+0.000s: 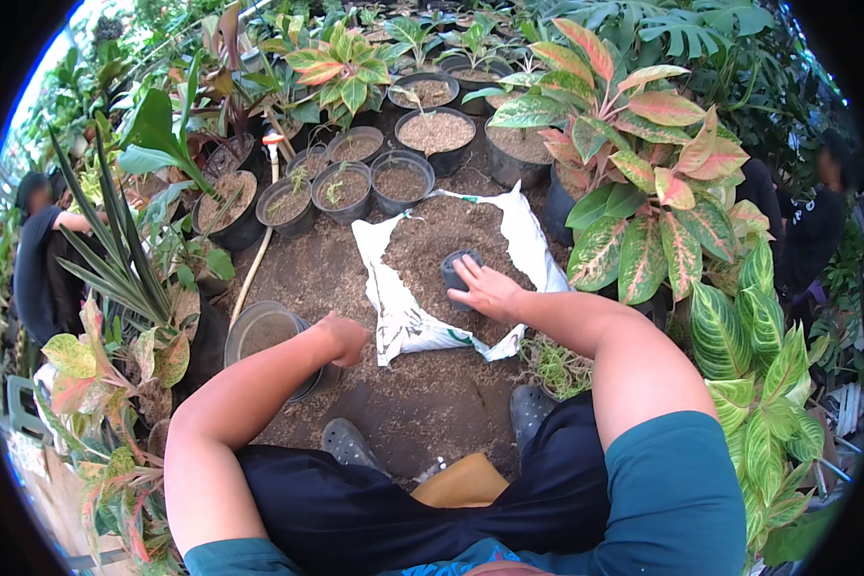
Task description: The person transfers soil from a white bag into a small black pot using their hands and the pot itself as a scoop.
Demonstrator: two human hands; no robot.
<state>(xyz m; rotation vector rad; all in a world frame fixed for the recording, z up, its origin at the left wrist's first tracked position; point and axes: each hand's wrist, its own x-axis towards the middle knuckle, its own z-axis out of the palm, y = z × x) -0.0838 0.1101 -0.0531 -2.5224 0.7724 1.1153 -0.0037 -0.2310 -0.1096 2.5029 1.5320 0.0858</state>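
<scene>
A white sack [398, 322], cut open and spread on the ground, holds a heap of brown potting mix [451, 226]. Over the mix, my right hand [490, 290] is closed on a small black plant pot [454, 271], with its fingers across the pot's side and rim. The pot's inside is hard to see. My left hand [344, 338] is curled beside the sack's left edge, above the bare soil. Its fingers are mostly hidden, so I cannot make out what they hold, if anything. Just left of it stands a large dark pot [259, 331], partly covered by my forearm.
Several soil-filled pots [344, 187] form an arc beyond the sack. A stick [252, 272] leans among them at left. Leafy pink-green plants [643, 163] crowd the right, with a spiky plant [125, 230] at left. People [43, 259] stand at both sides. Small greenery [559, 370] sits near my right foot.
</scene>
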